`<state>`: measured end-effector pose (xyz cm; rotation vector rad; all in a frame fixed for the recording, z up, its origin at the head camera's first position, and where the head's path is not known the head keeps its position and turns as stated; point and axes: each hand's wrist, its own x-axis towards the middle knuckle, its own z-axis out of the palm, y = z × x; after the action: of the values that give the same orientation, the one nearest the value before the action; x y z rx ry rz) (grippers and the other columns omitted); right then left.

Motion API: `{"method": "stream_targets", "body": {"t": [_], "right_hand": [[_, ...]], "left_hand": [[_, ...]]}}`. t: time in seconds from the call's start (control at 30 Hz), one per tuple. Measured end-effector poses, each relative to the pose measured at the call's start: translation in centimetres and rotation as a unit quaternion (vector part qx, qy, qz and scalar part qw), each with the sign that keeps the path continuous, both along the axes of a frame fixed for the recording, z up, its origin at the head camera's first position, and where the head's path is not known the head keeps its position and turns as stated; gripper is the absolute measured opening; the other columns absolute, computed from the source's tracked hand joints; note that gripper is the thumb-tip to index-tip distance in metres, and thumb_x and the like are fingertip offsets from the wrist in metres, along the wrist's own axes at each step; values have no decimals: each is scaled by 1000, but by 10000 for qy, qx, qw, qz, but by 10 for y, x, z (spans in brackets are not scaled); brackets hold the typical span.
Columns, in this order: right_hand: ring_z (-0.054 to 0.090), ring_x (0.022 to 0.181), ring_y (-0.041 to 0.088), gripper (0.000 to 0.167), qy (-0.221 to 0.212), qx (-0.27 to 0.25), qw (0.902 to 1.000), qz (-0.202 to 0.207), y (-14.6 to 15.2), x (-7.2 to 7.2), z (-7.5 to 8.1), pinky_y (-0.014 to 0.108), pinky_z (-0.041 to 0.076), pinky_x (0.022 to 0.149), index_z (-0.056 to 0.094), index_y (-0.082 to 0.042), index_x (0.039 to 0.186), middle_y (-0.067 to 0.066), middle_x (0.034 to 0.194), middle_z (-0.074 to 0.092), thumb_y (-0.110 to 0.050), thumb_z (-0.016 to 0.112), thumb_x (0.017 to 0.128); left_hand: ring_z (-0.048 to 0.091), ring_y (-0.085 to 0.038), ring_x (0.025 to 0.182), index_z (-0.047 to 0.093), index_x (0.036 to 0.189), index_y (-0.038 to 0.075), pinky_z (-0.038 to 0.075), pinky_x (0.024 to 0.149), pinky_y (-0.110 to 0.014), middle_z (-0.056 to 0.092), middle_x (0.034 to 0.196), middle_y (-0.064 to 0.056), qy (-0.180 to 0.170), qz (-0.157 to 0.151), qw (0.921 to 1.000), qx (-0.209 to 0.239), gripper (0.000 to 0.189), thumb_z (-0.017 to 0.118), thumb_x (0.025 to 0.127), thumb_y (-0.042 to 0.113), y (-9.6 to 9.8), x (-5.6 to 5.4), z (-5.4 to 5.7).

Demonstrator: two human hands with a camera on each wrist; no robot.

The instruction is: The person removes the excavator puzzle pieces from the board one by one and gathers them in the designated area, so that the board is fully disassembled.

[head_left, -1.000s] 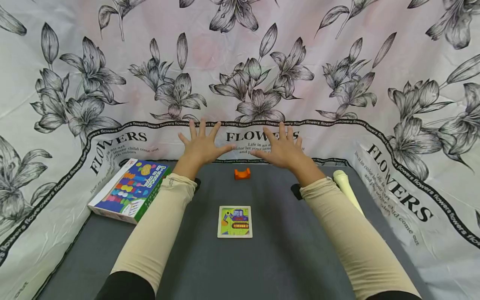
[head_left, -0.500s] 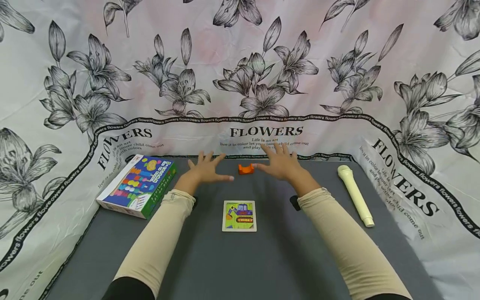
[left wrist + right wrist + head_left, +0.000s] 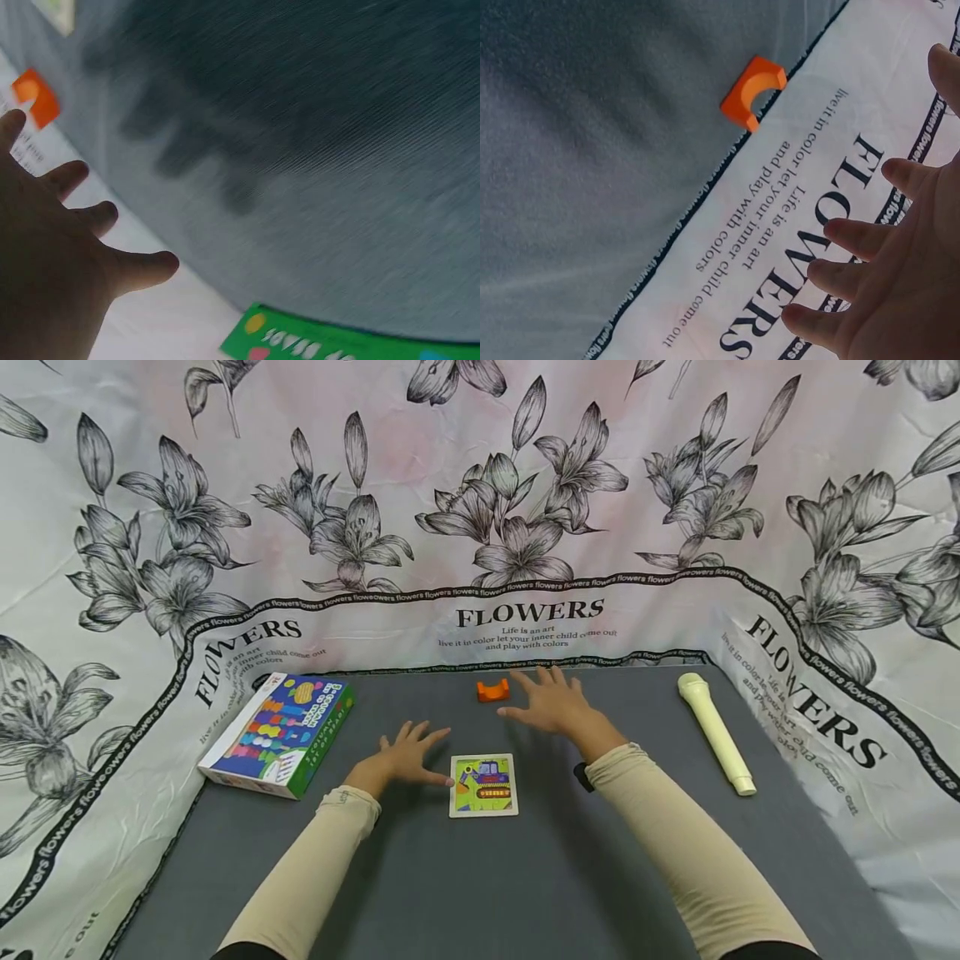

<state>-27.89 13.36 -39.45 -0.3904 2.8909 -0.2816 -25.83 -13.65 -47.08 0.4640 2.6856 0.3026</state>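
My left hand hovers with spread fingers just left of a small square picture puzzle showing an excavator; its thumb tip appears beside the puzzle's left edge. Above the back of the table, my right hand is also spread, nearest to a small orange block with a curved notch. Neither hand holds anything. The right wrist view shows the orange block apart from the fingers. In the left wrist view the left hand has its fingers stretched out over the grey cloth.
A blue and green game box lies on the left of the grey table. On the right is a pale yellow stick with a thicker head. A white flower-printed curtain borders the back and sides.
Both hands have come down and back from in front of the curtain, the left one further, towards the puzzle. The objects on the table keep their places while the view shifts slightly.
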Motion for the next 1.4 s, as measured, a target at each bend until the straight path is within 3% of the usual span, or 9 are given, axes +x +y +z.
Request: {"method": "stream_targets", "body": {"t": [0.17, 0.37, 0.57, 0.9, 1.13, 1.4], "right_hand": [[11, 146, 47, 82, -46, 46, 9999, 88, -8, 2, -11, 69, 10, 111, 18, -26, 157, 20, 160, 15, -68, 45, 91], [13, 146, 45, 80, -143, -37, 9998, 149, -19, 6, -26, 67, 11, 112, 21, -24, 156, 20, 159, 20, -65, 47, 92], [19, 145, 44, 76, -78, -113, 9994, 331, -32, 13, -48, 66, 15, 112, 25, -27, 155, 18, 157, 27, -63, 49, 93], [42, 134, 34, 63, 611, -168, 9917, 1117, -56, 22, -83, 55, 32, 108, 43, -22, 147, 11, 144, 49, -47, 61, 93], [53, 120, 30, 46, 1063, -171, 9822, 1540, -70, 25, -95, 51, 40, 102, 61, -16, 132, 8, 130, 59, -37, 67, 91], [56, 114, 27, 35, 981, 34, 9823, 1594, -79, 24, -99, 49, 42, 99, 70, -19, 121, 3, 121, 64, -34, 70, 90]], "left_hand": [[8, -48, 145, 28, 154, 26, 12, 103, -78, 15, 160, -19, -136, -180, 9994, 268, 95, 73, 77, 60, -5, 13, -20], [5, -46, 147, 33, 152, 29, 10, 103, -78, 12, 161, -17, -84, -245, 9990, 353, 94, 74, 74, 63, -11, 18, -33], [5, -44, 147, 30, 153, 33, 9, 104, -77, 11, 162, -15, 76, -335, 9993, 148, 95, 71, 74, 67, -14, 17, -34], [3, -44, 148, 29, 154, 32, 9, 105, -76, 9, 162, -14, 31, -453, 9989, -78, 94, 69, 77, 67, -15, 18, -28], [2, -43, 148, 27, 154, 33, 10, 105, -76, 8, 163, -14, 74, -472, 9988, -43, 93, 67, 78, 67, -16, 18, -26], [1, -43, 148, 25, 155, 32, 9, 106, -75, 7, 163, -14, 108, -465, 9988, 149, 91, 65, 80, 67, -16, 22, -30]]}}
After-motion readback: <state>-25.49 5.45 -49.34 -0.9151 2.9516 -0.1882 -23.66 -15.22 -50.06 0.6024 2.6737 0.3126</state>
